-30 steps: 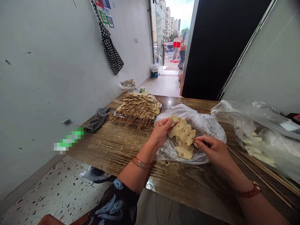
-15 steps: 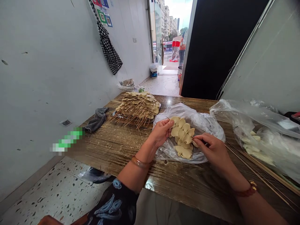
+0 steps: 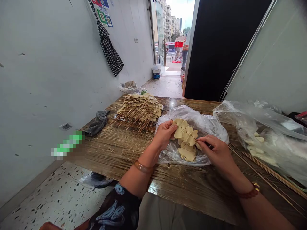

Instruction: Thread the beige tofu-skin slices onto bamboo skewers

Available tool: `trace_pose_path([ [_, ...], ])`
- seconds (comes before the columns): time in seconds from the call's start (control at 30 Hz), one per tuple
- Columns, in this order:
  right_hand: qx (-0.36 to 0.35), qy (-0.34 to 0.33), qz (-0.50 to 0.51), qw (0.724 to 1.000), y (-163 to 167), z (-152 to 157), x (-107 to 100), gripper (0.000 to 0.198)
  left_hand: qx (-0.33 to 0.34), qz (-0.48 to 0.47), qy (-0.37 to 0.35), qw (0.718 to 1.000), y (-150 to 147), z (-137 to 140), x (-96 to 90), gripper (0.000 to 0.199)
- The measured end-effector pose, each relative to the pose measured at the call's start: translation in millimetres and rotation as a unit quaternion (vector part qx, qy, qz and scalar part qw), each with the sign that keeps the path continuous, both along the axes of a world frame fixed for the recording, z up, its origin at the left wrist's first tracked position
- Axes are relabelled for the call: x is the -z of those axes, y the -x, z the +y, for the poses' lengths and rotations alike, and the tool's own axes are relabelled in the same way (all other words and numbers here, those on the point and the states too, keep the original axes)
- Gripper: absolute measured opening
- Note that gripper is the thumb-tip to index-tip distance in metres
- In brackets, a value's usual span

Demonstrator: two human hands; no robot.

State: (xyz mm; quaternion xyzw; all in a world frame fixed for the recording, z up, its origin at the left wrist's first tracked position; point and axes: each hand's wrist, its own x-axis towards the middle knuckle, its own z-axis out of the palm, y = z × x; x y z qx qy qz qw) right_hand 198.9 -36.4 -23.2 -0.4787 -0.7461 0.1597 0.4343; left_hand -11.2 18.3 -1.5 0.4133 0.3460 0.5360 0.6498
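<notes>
Slices (image 3: 185, 135) of pale food, threaded on a thin skewer (image 3: 203, 145), sit at the frame's centre above a clear plastic bag (image 3: 211, 126) on the wooden table (image 3: 115, 150). Upper left of them lies a big pile of finished skewers (image 3: 140, 110). Left hand (image 3: 164, 134) pinches the top slice; right hand (image 3: 214, 151) is closed on the skewer's lower end.

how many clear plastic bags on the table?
2. One plastic bag lies under the hands, holding loose slices; a second bag sits at the right table edge. More may be hidden out of frame.
</notes>
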Motion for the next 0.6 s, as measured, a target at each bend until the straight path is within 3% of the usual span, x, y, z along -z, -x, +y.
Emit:
trace_pose_path([
  [0.3, 0.006, 0.02, 0.021, 1.0, 3.1, -2.2, -7.4, 0.019, 0.072, -0.066, 0.049, 0.994, -2.4, -1.5, -3.5, 0.032],
  [0.6, -0.011, 0.059, 0.023, 0.998, -0.6, -0.4, -8.4, 0.022, 0.052, -0.072, 0.063, 0.994, -4.4, -2.9, -4.6, 0.024],
])
